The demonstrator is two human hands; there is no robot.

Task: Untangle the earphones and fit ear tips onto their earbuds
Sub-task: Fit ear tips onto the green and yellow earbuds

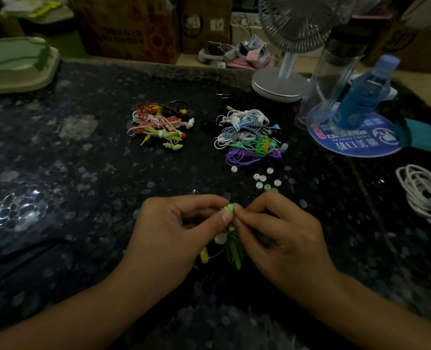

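Near the middle of the dark speckled surface (83, 173), both hands meet fingertip to fingertip over a green earphone. The left hand (181, 231) pinches the earbud (226, 208) between thumb and forefinger, its other fingers curled under. The right hand (277, 236) pinches a pale green ear tip (231, 206) right against that earbud; in the dim light it is hard to tell whether the tip is seated. The green cord (234, 251) hangs in a bundle below and between the two hands, and a second yellow earbud (204, 256) dangles just left of it.

Just beyond the right hand lie loose ear tips (262, 178), mostly white and one green. Farther off sit two heaps: a red, pink and yellow pile of earphones (161, 122) to the left and a white, blue, green and purple pile (249, 133) to the right. At the far right stand a fan (280, 82), a clear bottle (335, 72) and a blue bottle (363, 94), and a coiled white cable (426, 193) lies at the right edge.
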